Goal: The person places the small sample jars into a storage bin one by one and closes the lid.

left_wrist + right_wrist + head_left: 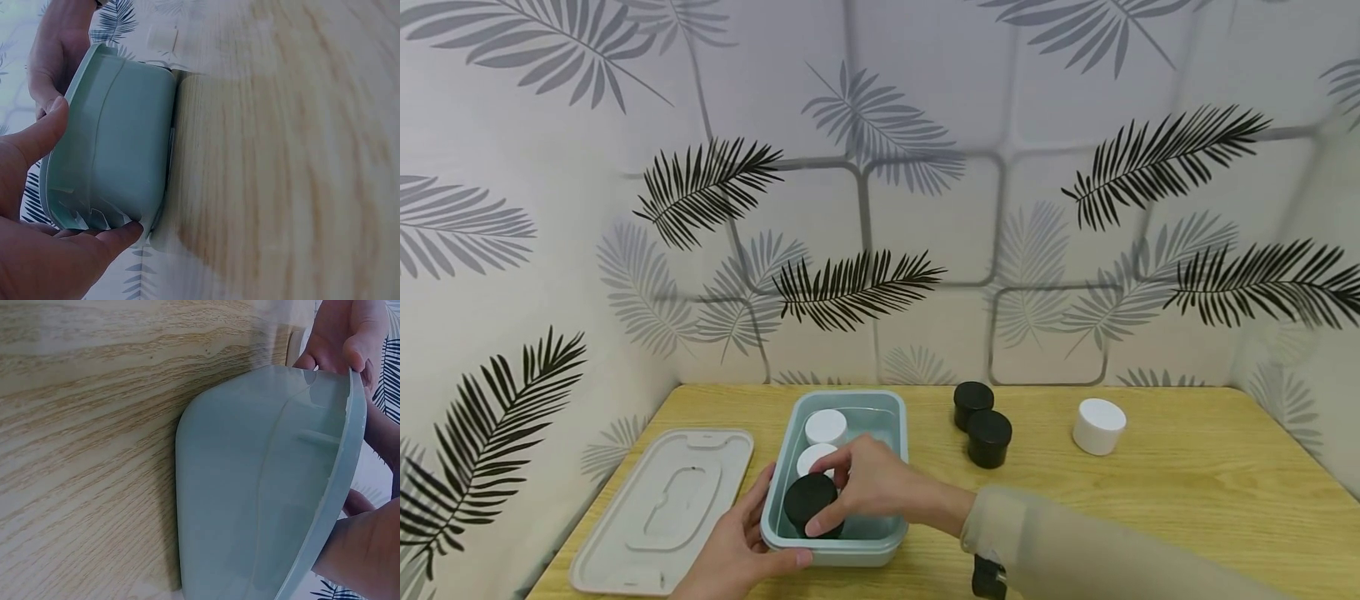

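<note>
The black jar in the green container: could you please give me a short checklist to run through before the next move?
1. Right hand grips the black jar: ok.
2. Left hand steadies the green container at its near corner: ok.
3. Jar seated on the container floor: cannot tell.
4. Room left beside the two white jars inside: ok.
5. Lid lies clear, left of the container: ok.
6. Remaining black jars and white jar upright on the table: ok.

— How's the feed on your end?
— My head view is bright and evenly lit, shadows soft, with the wall grid bowing at the edges.
— The wrist cameras?
— Dimmer and bluish; I get smeared wood grain and blur up close.
</note>
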A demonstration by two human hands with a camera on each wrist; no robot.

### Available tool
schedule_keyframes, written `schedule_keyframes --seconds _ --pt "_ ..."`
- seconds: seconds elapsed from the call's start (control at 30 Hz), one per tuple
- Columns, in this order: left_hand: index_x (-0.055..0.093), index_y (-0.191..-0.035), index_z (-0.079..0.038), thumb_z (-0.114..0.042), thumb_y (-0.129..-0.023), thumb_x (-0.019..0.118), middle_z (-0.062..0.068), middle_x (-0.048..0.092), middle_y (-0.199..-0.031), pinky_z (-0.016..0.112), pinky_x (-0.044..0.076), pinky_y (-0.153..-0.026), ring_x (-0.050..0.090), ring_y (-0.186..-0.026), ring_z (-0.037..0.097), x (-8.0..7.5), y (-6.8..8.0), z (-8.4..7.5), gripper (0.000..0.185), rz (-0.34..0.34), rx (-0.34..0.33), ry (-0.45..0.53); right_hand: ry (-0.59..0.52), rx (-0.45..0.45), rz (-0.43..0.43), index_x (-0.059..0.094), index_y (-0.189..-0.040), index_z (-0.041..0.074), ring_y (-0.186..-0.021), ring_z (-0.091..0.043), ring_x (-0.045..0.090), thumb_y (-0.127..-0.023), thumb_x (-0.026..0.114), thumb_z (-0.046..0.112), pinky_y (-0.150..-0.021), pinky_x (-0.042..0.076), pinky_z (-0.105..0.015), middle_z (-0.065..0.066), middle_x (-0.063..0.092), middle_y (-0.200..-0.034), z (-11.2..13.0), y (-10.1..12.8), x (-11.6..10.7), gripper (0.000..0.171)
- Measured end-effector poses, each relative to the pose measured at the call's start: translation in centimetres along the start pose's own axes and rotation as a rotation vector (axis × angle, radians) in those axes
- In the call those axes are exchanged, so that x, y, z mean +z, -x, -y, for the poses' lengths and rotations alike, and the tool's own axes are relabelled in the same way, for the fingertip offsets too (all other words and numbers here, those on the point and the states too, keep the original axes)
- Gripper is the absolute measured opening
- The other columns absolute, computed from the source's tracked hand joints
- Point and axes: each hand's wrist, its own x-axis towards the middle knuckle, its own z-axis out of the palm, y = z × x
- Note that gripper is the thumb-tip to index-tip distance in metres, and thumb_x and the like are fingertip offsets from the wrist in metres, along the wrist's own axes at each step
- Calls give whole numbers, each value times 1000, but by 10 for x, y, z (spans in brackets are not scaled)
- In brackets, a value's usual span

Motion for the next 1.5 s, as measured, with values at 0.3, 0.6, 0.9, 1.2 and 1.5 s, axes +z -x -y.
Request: schedule_keyframes --seconds 0.3,0.6,0.9,1.2,1.5 --pt "7 -169 -4 -17 -88 88 28 33 -165 30 54 -99 53 -137 36 0 0 0 115 -11 3 -13 35 8 -16 84 -110 14 -70 -9 51 -64 103 19 -60 38 -23 1 63 -70 1 0 3 50" --pt "11 -169 -4 -20 -87 90 27 35 -164 34 53 -102 54 -137 35 1 0 -2 116 -38 -32 -72 39 8 7 83 -114 12 -63 -8 53 -67 102 18 -57 37 -22 -4 67 -66 3 1 2 51" --pt "8 -170 -5 -16 -88 88 27 33 -165 29 54 -99 53 -138 35 0 -1 -1 115 -3 -2 -29 84 -10 36 82 -117 9 -62 -6 52 -69 102 17 -56 37 -21 -2 65 -66 1 -2 1 52" --pt "10 -169 -4 -17 -87 89 27 34 -165 30 53 -100 54 -137 35 1 -1 -1 115 -12 7 -41 170 -67 30 80 -121 6 -66 -5 53 -68 102 15 -61 45 -22 4 64 -72 -1 -2 2 58" --pt "10 -169 -4 -22 -90 87 27 35 -164 40 53 -103 56 -134 34 3 -1 -2 112 -39 -55 -54 165 -70 -55 80 -120 7 -65 -11 53 -75 97 23 -59 44 -25 -1 64 -81 7 4 -18 51"
